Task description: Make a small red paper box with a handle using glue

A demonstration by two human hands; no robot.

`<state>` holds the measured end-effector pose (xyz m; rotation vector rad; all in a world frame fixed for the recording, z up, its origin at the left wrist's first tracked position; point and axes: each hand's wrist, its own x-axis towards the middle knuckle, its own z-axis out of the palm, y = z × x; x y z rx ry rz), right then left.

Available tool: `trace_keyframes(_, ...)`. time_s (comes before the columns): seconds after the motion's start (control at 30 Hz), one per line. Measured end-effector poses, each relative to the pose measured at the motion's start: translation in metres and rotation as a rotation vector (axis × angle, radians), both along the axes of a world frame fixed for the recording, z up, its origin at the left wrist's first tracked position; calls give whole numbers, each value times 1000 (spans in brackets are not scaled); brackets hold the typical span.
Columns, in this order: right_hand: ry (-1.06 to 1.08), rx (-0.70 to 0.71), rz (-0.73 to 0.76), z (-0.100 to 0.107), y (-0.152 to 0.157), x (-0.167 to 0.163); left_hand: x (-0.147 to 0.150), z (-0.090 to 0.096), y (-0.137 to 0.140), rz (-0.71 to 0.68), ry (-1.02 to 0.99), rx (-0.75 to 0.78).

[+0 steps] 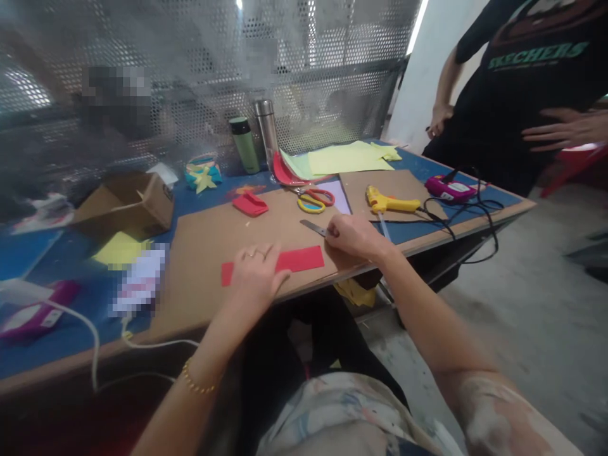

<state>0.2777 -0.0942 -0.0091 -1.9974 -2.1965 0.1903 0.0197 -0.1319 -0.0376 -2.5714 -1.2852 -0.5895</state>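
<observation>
One red strip (304, 258) lies under the flat left hand (256, 272) near the cardboard (199, 244) edge, right grip (349, 234) pinching a probable blade (312, 227).

A flat red strip (304, 258) lies near a metal blade (311, 226).

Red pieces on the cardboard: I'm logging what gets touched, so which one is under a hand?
The long flat red strip, under the left hand; the other red piece, shorter, lies farther back near the scissors, untouched.
</observation>
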Motion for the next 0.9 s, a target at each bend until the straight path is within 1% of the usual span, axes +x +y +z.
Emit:
trace_keyframes(0.07,79,-27,-7,0,1,3,3,-5,7,28,-30,-84)
trace_keyframes(0.13,127,-46,-15,-2,2,6,2,-9,10,16,-110,-137)
trace_keyframes(0.23,144,-40,0,-4,1,8,1,-11,6,-8,-240,-140)
trace_keyframes(0.3,131,-21,23,-4,-1,7,3,-10,1,-17,-273,-104)
trace_keyframes(0.37,111,-12,32,-3,-2,6,5,-9,-3,-34,-261,-51)
trace_keyframes(0.53,94,-46,19,2,-1,2,7,-9,-6,-73,-226,29)
trace_keyframes(0.63,-25,-44,24,5,-1,-4,7,-11,-7,-67,-214,84)
trace_keyframes(0.73,-140,1,26,5,-4,-10,8,-11,-10,-77,-173,200)
trace_keyframes(0.83,-160,58,16,-2,-9,-12,10,-10,-13,-105,-111,305)
trace_keyframes(0.9,-154,100,-17,-8,-11,-11,11,-10,-14,-127,-78,324)
